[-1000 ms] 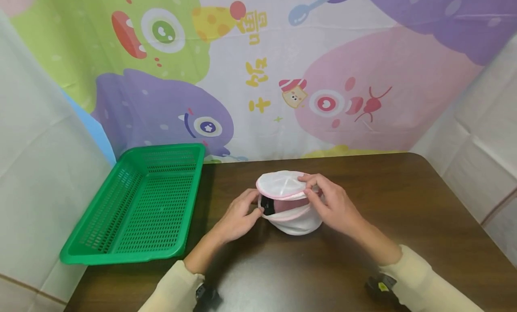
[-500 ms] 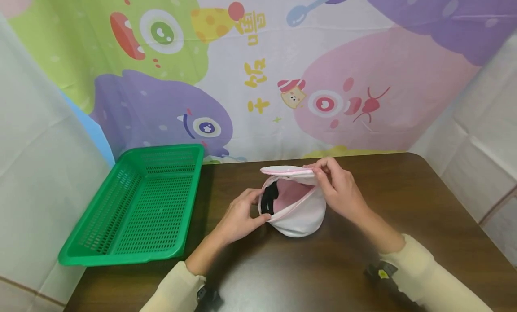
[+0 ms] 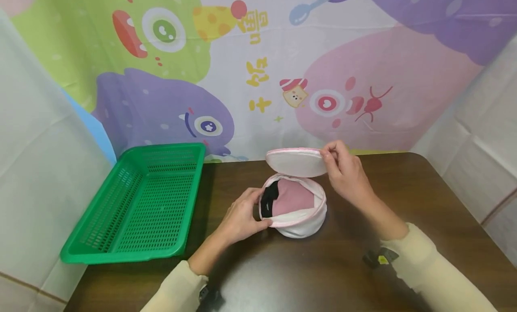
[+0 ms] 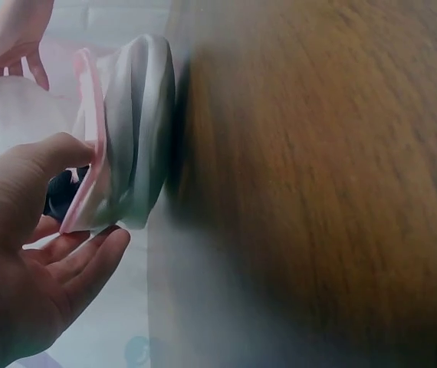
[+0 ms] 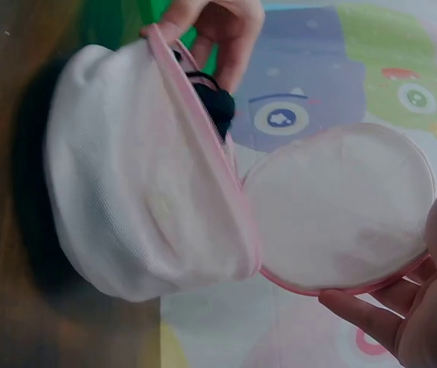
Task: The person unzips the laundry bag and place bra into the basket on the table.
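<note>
A round white mesh bag [image 3: 300,231] with pink trim stands on the table, its lid [image 3: 296,163] raised behind the opening. Pink cloth [image 3: 292,196] and a black item [image 3: 268,203] lie inside. My left hand [image 3: 240,217] holds the bag's left rim, thumb at the front edge; the left wrist view shows that hand [image 4: 42,238] with the thumb over the pink rim and fingers on the outside. My right hand [image 3: 349,175] pinches the lid's right edge, also visible in the right wrist view, where the hand [image 5: 425,299] grips the lid [image 5: 341,211].
A green perforated basket [image 3: 151,213] stands at the left of the brown table [image 3: 258,276]. A curtain with cartoon monsters [image 3: 262,42] hangs behind the table, and pale panels stand at both sides.
The right hand has moved up and slightly right, lifting the lid from nearly covering the bag to standing behind it. The opening now shows much more pink cloth. The left hand has stayed at the rim.
</note>
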A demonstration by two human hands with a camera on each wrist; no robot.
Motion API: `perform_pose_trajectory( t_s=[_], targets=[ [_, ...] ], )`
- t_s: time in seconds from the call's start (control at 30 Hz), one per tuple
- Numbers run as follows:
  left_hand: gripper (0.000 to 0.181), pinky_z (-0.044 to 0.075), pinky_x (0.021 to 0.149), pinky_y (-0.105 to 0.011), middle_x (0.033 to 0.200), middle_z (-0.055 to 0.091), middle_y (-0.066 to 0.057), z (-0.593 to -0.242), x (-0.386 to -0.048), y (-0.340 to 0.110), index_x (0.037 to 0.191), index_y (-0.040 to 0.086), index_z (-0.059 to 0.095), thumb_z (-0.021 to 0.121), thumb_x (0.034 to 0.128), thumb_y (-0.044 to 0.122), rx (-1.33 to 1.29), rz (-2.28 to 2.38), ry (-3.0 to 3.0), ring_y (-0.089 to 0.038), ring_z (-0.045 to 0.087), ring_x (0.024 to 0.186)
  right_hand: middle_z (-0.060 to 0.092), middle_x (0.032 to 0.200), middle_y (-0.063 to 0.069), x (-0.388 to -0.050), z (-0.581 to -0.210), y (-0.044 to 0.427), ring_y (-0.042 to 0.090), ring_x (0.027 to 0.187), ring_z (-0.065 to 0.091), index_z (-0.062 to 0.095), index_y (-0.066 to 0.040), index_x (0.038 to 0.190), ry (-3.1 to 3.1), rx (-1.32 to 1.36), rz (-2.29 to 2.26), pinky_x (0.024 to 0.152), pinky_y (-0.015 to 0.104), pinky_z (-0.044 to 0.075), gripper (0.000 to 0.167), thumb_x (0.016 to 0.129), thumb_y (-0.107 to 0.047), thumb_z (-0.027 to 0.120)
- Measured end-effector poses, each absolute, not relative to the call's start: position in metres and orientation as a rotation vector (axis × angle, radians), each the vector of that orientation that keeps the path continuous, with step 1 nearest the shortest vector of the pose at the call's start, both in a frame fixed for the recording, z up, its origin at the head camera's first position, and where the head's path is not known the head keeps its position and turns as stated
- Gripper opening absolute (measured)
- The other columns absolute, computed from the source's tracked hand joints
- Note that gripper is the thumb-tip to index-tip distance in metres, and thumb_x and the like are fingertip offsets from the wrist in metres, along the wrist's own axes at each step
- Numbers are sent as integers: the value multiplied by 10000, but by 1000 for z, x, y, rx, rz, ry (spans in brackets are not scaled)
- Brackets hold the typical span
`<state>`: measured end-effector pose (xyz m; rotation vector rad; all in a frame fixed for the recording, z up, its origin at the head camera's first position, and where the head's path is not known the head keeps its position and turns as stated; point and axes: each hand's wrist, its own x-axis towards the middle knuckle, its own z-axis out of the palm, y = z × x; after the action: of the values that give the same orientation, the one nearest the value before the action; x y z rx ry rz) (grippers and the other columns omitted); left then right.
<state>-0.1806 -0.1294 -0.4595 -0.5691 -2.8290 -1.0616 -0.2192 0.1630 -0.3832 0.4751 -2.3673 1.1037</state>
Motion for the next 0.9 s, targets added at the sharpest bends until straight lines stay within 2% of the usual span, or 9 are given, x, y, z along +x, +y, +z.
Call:
perform_pose_trajectory(
  t_s=[0.2,0.33,0.47,0.53,0.63,0.73,0.9],
  targets=[
    [872,608,1076,-596,1517,675,-131,-461,-180,-130,1595,12,589,965,840,233,-566,-1052,-2837,-320,756,1263,639,792,123,-227,-380,167,85,698,466,612,10,1182,-2367,444,1127,701,256,388,120,1156,-107,598],
    [890,605,1084,-603,1528,666,-131,-461,-181,-130,1606,16,579,972,837,234,-565,-1057,-2846,-323,756,1274,693,831,173,-234,-378,169,50,685,485,617,16,1190,-2382,409,1163,692,235,406,155,1167,-133,581],
    [921,606,1085,-613,1550,647,-139,-461,-180,-130,1623,20,558,984,830,218,-567,-1061,-2862,-333,746,1292,790,954,274,-246,-376,173,4,629,543,612,25,1213,-2390,379,1232,625,192,457,217,1185,-180,548],
    [930,612,1074,-610,1557,639,-142,-461,-180,-130,1626,21,551,987,826,208,-577,-1054,-2867,-335,737,1292,813,1037,316,-252,-376,174,15,601,583,603,33,1238,-2397,366,1271,578,184,491,255,1194,-208,533],
    [934,621,1052,-607,1557,634,-144,-461,-180,-131,1623,17,549,990,818,195,-593,-1041,-2868,-329,733,1283,806,1062,355,-261,-379,175,42,544,602,592,42,1278,-2408,334,1333,509,199,514,324,1202,-265,524],
    [935,622,1047,-609,1563,629,-146,-462,-179,-131,1625,21,546,990,819,193,-602,-1033,-2871,-332,733,1281,795,1042,379,-270,-386,176,33,490,600,587,55,1301,-2412,298,1393,466,225,530,375,1205,-301,518],
    [916,612,1074,-625,1580,620,-149,-462,-178,-130,1628,26,542,981,839,179,-596,-1041,-2888,-346,733,1304,749,889,375,-281,-404,179,30,435,605,566,77,1336,-2429,266,1477,457,245,556,407,1198,-306,539]
  ],
)
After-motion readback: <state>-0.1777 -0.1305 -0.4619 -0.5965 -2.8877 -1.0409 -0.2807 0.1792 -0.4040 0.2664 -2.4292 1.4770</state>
